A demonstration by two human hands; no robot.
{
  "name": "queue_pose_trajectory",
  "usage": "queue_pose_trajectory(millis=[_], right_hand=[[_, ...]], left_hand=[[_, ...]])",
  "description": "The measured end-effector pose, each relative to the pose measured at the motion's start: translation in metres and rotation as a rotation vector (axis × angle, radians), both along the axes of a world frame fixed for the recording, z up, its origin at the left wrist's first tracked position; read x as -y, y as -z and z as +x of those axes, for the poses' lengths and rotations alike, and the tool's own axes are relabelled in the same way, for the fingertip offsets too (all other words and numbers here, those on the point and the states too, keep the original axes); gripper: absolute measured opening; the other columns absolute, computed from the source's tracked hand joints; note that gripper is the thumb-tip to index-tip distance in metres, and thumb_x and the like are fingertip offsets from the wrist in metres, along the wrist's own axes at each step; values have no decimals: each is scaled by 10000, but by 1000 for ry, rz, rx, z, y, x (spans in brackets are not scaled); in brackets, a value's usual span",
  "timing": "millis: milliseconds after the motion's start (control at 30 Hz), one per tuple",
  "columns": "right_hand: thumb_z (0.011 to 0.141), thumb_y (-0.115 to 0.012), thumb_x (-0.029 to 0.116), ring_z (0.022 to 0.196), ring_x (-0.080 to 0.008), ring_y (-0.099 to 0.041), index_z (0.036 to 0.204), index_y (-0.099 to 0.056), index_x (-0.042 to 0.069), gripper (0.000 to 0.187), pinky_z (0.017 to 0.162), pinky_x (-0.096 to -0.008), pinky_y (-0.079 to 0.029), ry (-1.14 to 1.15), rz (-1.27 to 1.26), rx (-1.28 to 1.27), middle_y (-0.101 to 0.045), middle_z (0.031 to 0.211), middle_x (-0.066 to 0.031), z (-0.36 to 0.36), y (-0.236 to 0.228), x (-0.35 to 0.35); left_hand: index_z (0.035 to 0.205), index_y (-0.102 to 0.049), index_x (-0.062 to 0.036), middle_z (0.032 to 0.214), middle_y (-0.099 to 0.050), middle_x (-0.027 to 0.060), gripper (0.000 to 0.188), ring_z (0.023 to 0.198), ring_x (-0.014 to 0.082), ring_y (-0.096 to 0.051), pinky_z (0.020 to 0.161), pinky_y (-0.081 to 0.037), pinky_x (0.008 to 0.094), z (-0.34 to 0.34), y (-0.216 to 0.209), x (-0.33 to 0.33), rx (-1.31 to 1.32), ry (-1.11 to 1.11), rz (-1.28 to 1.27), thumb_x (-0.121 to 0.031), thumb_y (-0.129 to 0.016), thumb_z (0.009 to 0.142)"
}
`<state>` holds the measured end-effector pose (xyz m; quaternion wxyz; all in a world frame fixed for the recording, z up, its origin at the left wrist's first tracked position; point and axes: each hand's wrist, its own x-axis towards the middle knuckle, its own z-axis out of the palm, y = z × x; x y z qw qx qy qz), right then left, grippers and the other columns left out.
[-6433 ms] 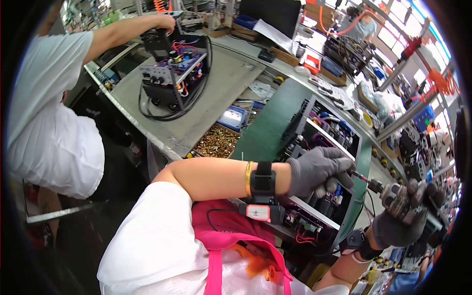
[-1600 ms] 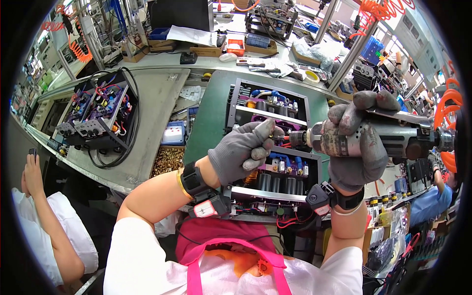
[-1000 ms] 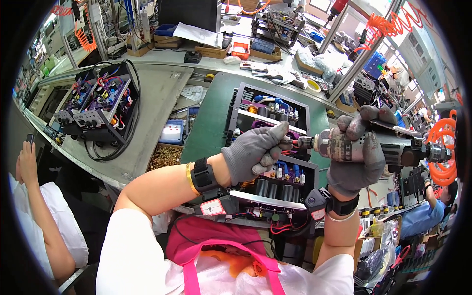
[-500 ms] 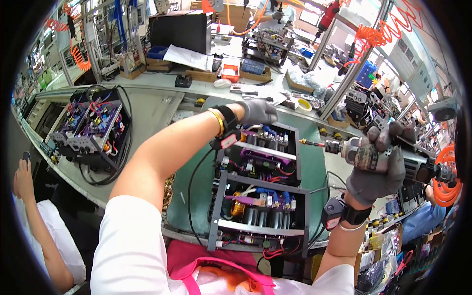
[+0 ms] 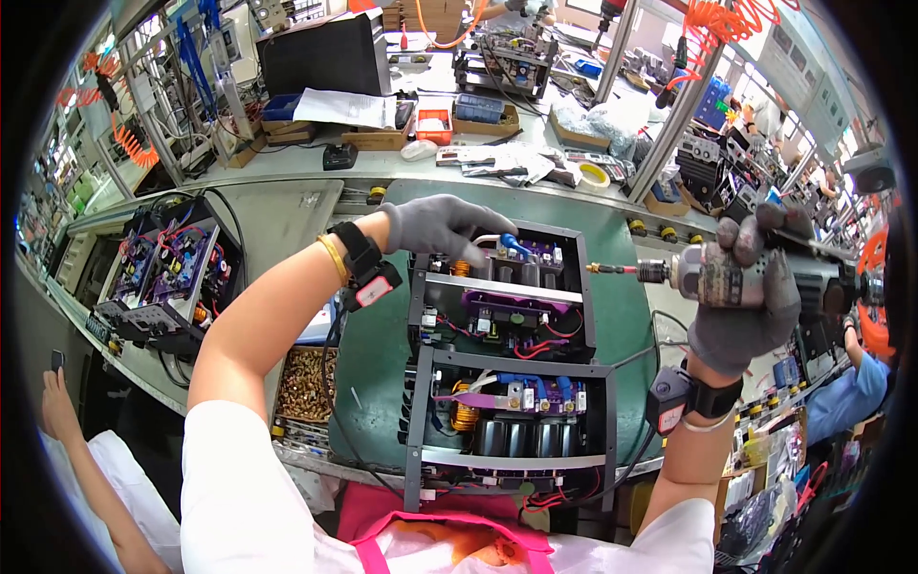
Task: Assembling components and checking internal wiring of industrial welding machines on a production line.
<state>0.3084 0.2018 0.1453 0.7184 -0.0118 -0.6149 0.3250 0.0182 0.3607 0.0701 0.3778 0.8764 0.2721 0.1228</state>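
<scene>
My left hand [image 5: 435,228], in a grey glove, reaches over the far of two black-framed electronic units [image 5: 585,287]. Its fingers are stretched out and its thumb is held apart, beside a blue-sleeved cable end [image 5: 514,245]. Wrapped round a power screwdriver [image 5: 712,275] is my gloved right hand [image 5: 738,320], to the right of that unit. The screwdriver's long bit [image 5: 612,269] points left toward the unit's frame, with the tip close to its right edge. Nearer to me sits the second unit [image 5: 612,402], showing copper coils, dark capacitors and blue-sleeved cables.
The units rest on a green mat [image 5: 368,335]. At its left stands a box of small brass-coloured parts [image 5: 308,383]. Another unit [image 5: 172,268] with black cables lies farther left. A tape roll [image 5: 594,176] and an orange bin [image 5: 433,126] stand behind. Another person's hand [image 5: 63,407] shows at left.
My left hand has shifted left and its thumb has come away from the fingers, baring the blue-sleeved cable end. My right hand still holds the screwdriver. The view has shifted slightly.
</scene>
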Motion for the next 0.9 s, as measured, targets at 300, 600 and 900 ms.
queue_pose_trajectory(millis=[300, 600, 900], right_hand=[[878, -513, 87, 834, -192, -602, 1251, -479, 3, 384, 783, -406, -530, 34, -283, -99, -611, 1060, -148, -7, 21, -43], [827, -543, 27, 756, -234, -678, 1183, -523, -36, 363, 693, -351, -567, 169, -479, -100, -652, 974, -158, -17, 45, -69], [818, -571, 13, 689, -226, -668, 1168, -526, -40, 357, 622, -322, -563, 147, -575, -68, -651, 932, -143, -22, 42, -81]], left_hand=[[819, -588, -130, 776, -585, 81, 97, 702, 296, -625, 586, -494, 431, 48, -20, 31, -339, 394, 699, -220, -617, 799], [808, -596, -124, 675, -550, 69, 114, 604, 270, -628, 487, -499, 389, 48, -7, 43, -325, 337, 986, -178, -607, 708], [839, -622, -140, 664, -564, 53, 114, 601, 226, -636, 476, -501, 353, 53, -6, 47, -421, 295, 1147, -166, -589, 733]])
